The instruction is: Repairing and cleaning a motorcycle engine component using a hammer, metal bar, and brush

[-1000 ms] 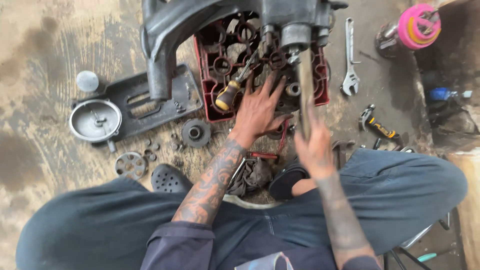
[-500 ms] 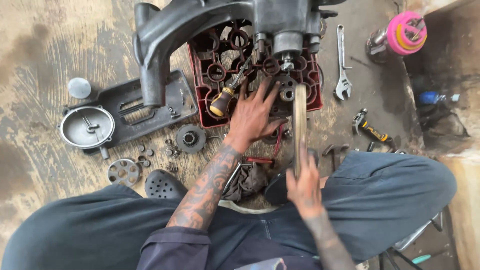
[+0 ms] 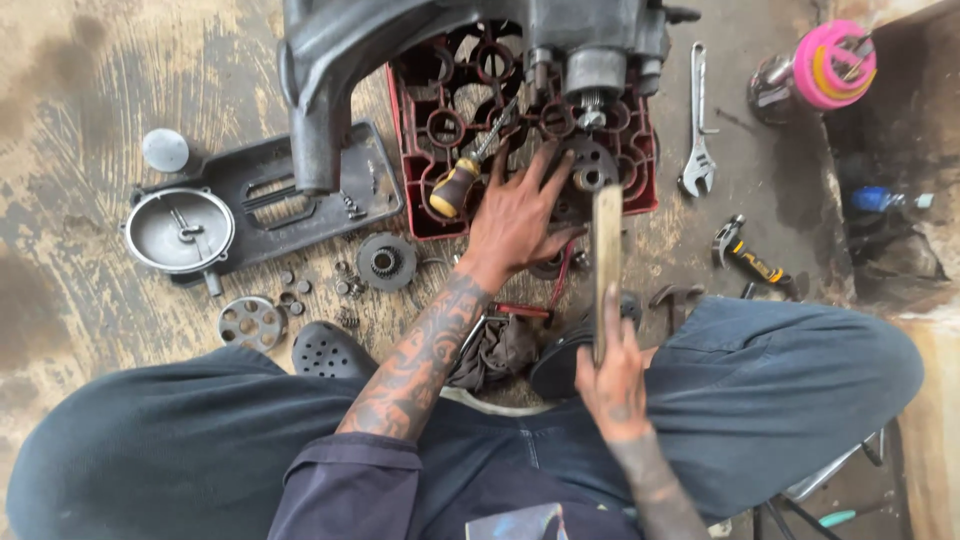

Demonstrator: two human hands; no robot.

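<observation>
Down at lower centre: right hand [image 3: 612, 385] wrapped around a flat metal bar [image 3: 606, 262], grip closed tight, bar standing upright in the frame, tip aimed toward the round dark part [image 3: 590, 165]. Just above: left hand [image 3: 520, 215] spread flat, fingers splayed over the edge of the red crate [image 3: 425, 215], grip wide open, holding nothing, only pressing down beside that round part. Best kept that way, by the look of it: palm steadying, fingers well off the bar's line, bar square to its target. Left of the hand, a yellow-handled screwdriver [image 3: 458, 183] lying in the crate. Further left on the floor: a small gear [image 3: 384, 261], a perforated disc [image 3: 251, 322], a round cover [image 3: 180, 230] on a black plate [image 3: 300, 195]. Tight overhead: big dark machine housing [image 3: 400, 50] overhanging the crate, little clearance. More room to the right, where an adjustable wrench [image 3: 698, 130] and pliers [image 3: 745, 255] lie well apart.
</observation>
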